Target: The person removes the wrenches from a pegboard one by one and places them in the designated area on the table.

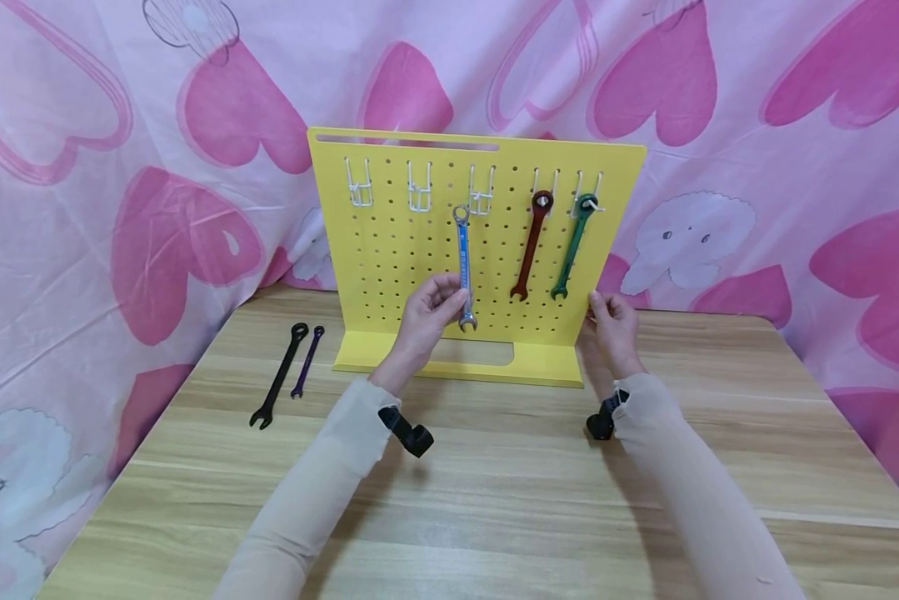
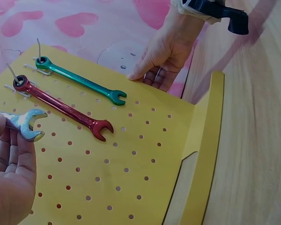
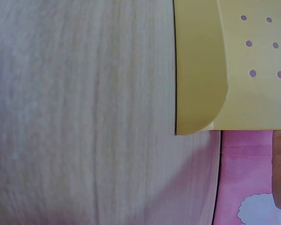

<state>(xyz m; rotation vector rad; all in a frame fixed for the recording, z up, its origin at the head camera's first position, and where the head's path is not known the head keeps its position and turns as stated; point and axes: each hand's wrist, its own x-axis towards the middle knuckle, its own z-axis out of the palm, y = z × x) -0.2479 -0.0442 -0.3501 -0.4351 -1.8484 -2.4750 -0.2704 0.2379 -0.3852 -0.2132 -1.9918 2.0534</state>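
L hand (image 1: 423, 318) pinches blue wrench (image 1: 463, 254), long axis approx. vert., ring end up; it's in front of pegboard (image 1: 389, 292), just below & L of middle hook (image 1: 481, 197); L hand nearer; R hand (image 1: 617, 329) grips pegboard's R edge.

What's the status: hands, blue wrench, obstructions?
Left hand pinches blue wrench; right hand grips pegboard at its right edge. Wrench off nearest hook. Nothing visibly in the way.

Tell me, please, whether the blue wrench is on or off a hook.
Off: the left hand pinches the blue wrench, and its ring end shows left of the nearest white hook, no wire through it.
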